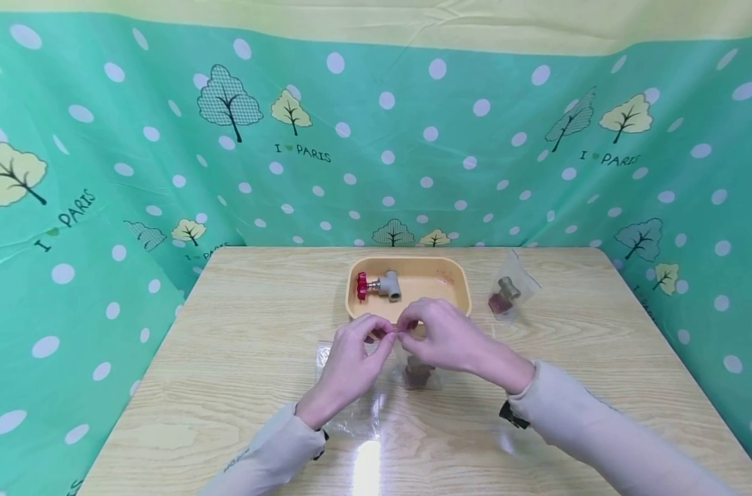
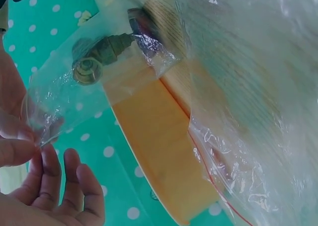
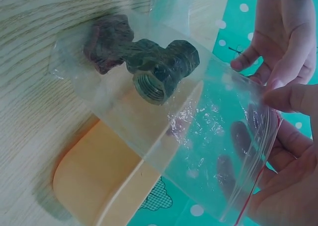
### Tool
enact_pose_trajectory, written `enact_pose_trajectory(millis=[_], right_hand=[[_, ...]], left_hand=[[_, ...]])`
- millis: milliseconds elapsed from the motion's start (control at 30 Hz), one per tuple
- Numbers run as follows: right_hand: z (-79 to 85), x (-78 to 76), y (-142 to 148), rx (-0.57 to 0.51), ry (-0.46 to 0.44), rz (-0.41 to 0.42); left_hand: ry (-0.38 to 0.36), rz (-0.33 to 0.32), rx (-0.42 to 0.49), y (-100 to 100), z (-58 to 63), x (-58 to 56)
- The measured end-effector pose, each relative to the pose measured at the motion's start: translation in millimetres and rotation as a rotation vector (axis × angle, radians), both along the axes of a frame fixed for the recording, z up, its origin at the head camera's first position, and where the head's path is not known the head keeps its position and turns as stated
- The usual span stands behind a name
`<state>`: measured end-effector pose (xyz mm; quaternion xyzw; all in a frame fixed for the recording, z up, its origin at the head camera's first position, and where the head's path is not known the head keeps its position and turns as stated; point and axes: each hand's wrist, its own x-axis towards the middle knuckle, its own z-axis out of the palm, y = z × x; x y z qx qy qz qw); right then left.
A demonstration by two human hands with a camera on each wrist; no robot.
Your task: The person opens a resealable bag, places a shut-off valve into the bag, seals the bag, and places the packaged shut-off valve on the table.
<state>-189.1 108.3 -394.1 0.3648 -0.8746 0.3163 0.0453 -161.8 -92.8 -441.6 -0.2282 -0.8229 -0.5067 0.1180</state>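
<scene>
Head view: from my distant seat I see the left hand [image 1: 351, 358] and right hand [image 1: 446, 337], tips of thumb and forefinger brought together on each, pinching the upper edge of a clear plastic zip bag [image 1: 436, 380]. This bag hangs between them and the near side of the table [image 1: 239, 386], holding a brass-coloured metal valve with a dark red handle [image 1: 418, 375]. Just beyond is a pale orange rectangular plastic tray [image 1: 428, 282] with a grey tee-shaped valve with a red handwheel [image 1: 386, 283] lying in its left half. Right of the tray, a second clear bag [image 1: 526, 281] holds another brass-coloured valve [image 1: 508, 287]. A flat clear plastic bag [image 1: 351, 413] lies below the left hand.

Left wrist view: I see the held valve through the plastic, its round end towards me. Clear film with a red line fills the right side; I take it for the flat bag, though glare makes that uncertain.

Right wrist view: a red strip runs along the held bag's edge by the fingers. I cannot tell whether its mouth is sealed. Inside, the valve's threaded opening shows, well away from that strip.
</scene>
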Motion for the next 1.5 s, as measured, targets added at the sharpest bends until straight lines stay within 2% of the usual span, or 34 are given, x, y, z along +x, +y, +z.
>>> enact_pose_trajectory(millis=[400,667,1167,1500], right_hand=[[-2.7,-0.5,-2,-0.006,0.02,0.021],[-1.2,-0.6,6,0.004,-0.048,0.001],[-0.2,0.6,9,-0.015,-0.091,-0.056],[-1.9,0.6,10,-0.018,-0.054,-0.041]], left_hand=[[-0.015,0.01,0.0,-1,-2.9,0.0],[-0.004,0.022,-0.005,-1,-3.1,-1.3],[-0.007,0.019,0.008,0,-0.2,-1.6],[-0.018,0.019,0.013,0,-0.8,-1.3]])
